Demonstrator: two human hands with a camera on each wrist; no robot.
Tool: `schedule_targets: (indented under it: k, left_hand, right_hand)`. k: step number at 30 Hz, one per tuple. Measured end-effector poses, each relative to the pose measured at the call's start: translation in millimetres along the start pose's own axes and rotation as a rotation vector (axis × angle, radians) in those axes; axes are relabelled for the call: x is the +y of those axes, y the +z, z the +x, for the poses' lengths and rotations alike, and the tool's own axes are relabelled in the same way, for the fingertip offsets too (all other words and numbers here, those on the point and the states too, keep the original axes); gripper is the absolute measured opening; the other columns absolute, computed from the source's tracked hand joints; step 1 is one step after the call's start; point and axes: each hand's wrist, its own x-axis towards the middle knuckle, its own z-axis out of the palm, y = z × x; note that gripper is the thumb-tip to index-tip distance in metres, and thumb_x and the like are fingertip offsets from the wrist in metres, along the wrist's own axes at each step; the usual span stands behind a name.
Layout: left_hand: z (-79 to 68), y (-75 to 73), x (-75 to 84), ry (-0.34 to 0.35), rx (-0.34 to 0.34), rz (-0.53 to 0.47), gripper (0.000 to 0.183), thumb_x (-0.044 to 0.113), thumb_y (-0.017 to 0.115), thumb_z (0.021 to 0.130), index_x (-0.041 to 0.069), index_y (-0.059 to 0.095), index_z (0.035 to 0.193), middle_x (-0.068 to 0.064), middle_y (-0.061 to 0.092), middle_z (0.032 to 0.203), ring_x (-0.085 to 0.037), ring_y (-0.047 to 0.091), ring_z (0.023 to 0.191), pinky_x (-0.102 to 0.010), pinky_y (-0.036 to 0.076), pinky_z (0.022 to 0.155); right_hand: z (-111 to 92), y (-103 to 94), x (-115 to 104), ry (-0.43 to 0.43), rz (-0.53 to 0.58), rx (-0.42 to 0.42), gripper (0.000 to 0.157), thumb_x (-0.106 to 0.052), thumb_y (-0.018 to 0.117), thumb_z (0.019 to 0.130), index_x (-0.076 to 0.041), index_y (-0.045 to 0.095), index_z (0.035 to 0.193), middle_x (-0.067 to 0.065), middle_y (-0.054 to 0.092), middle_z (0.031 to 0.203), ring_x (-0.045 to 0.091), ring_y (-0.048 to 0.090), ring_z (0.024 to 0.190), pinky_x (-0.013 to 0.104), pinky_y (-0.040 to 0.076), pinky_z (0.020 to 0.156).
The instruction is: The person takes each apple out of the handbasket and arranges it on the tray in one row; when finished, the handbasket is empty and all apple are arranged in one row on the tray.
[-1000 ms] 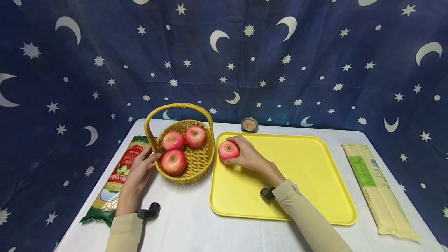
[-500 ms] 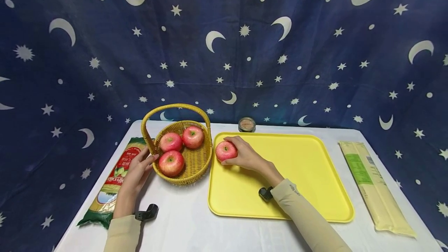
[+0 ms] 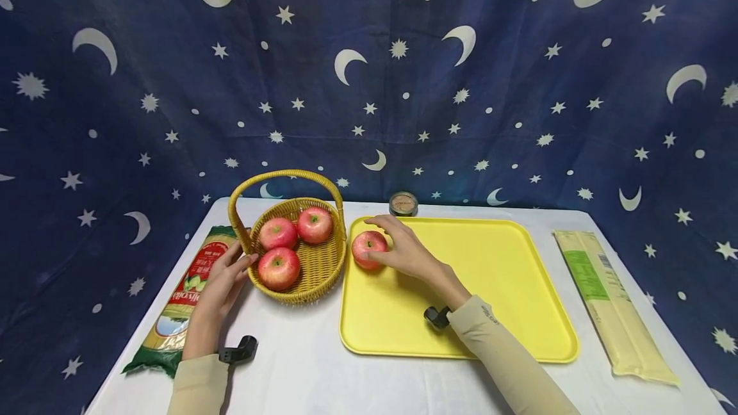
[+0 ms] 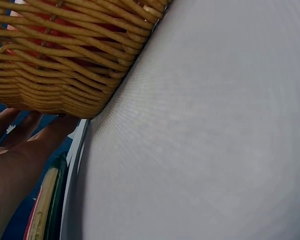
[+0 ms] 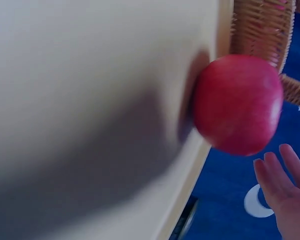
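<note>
The right hand [image 3: 412, 255] is holding nothing, its grip standing wide; whether the thumb is touching the apple [image 3: 364, 244] cannot be told. The apple is sitting just leftward, near the far left corner of the tray [image 3: 398, 332], stem upward, showing no marked long axis. Beyond it, the basket [image 3: 319, 271] is standing; the left hand [image 3: 221, 284], lying farther away, is resting against its outer side.

We see, on white tablecloth [image 3: 305, 364], Olivoilà packet [image 3: 179, 306] at nine o'clock, cream green-labelled packet [image 3: 625, 325] at three, round compact [image 3: 403, 203] just past twelve; beyond, at twelve, navy moon-and-star curtain [image 3: 323, 127].
</note>
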Motion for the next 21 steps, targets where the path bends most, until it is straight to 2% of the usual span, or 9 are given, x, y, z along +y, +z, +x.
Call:
schedule_targets:
  k: [5, 10, 15, 19, 21]
  left_hand:
    - [-1.0, -2.4, -0.3, 0.007, 0.007, -0.003, 0.072, 0.018, 0.055, 0.106, 0.014, 0.016, 0.166, -0.013, 0.012, 0.173, -0.018, 0.036, 0.143, -0.011, 0.049, 0.095]
    - [-0.8, -3.0, -1.1, 0.015, -0.003, -0.014, 0.072, 0.017, 0.055, 0.105, 0.013, 0.017, 0.166, -0.014, 0.012, 0.172, -0.015, 0.039, 0.14, -0.012, 0.049, 0.096]
    - [-0.8, -2.7, -1.9, 0.031, -0.01, -0.018, 0.07, 0.012, 0.053, 0.106, 0.013, 0.017, 0.166, -0.014, 0.013, 0.172, -0.007, 0.044, 0.132, -0.012, 0.05, 0.096]
    - [-0.8, -1.7, -1.8, 0.046, -0.014, -0.015, 0.069, 0.011, 0.053, 0.106, 0.013, 0.019, 0.166, -0.014, 0.016, 0.171, -0.005, 0.047, 0.129, -0.013, 0.05, 0.095]
    - [-0.5, -1.3, -1.8, 0.049, -0.018, -0.016, 0.068, 0.011, 0.053, 0.106, 0.014, 0.02, 0.166, -0.014, 0.016, 0.171, -0.005, 0.047, 0.13, -0.013, 0.05, 0.096]
  right_hand:
    - [4.4, 2.7, -14.0, -0.104, 0.036, 0.068, 0.055, -0.018, 0.087, 0.083, -0.007, 0.065, 0.132, 0.01, 0.064, 0.134, 0.032, 0.061, 0.122, 0.047, 0.053, 0.104]
    - [8.4, 9.4, -26.4, -0.174, 0.077, 0.103, 0.049, -0.017, 0.088, 0.081, -0.008, 0.069, 0.126, 0.007, 0.068, 0.126, 0.027, 0.064, 0.114, 0.045, 0.055, 0.101]
    - [13.7, 20.2, -38.5, -0.217, 0.115, 0.068, 0.043, -0.015, 0.085, 0.085, -0.006, 0.069, 0.124, 0.01, 0.071, 0.119, 0.032, 0.066, 0.101, 0.049, 0.058, 0.092]
    - [18.2, 30.8, -47.6, -0.221, 0.105, 0.008, 0.043, -0.013, 0.082, 0.088, -0.009, 0.068, 0.128, 0.009, 0.071, 0.122, 0.026, 0.066, 0.106, 0.048, 0.057, 0.095]
    - [20.9, 36.3, -51.2, -0.216, 0.094, -0.04, 0.045, -0.015, 0.081, 0.089, -0.01, 0.066, 0.131, 0.008, 0.069, 0.128, 0.023, 0.064, 0.113, 0.045, 0.055, 0.1]
